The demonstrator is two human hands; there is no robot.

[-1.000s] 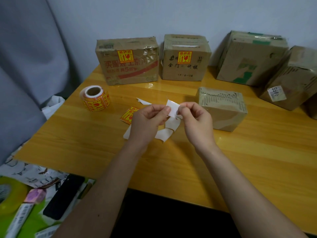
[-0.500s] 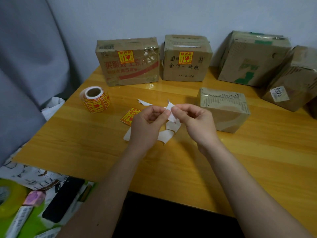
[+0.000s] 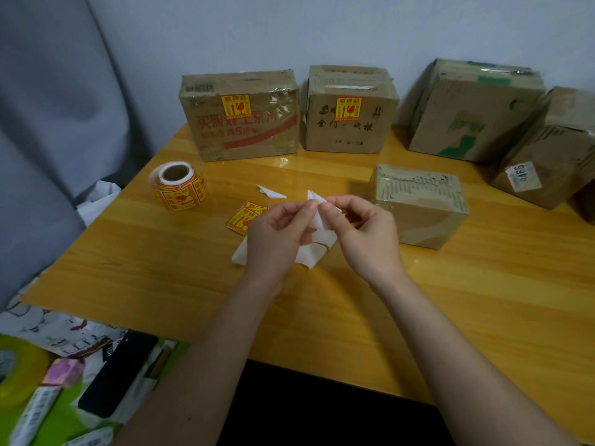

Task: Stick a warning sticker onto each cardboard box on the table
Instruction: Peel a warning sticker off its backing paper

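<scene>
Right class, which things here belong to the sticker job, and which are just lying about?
Belong to the job:
left hand and right hand, both pinching a white sticker backing
sticker roll
loose warning sticker
small unstickered box
two stickered boxes

Lying about:
torn backing scrap
tape roll
black phone

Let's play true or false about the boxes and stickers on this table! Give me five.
1. Two boxes already wear a red-and-yellow sticker. True: the left box and the middle box.
2. The sticker roll sits on a box. False: it lies on the table.
3. Both hands pinch a white paper. True: left hand, right hand.
4. The nearest box has a sticker. False: none shows.
5. A loose sticker lies on the floor. False: it is on the table.
</scene>
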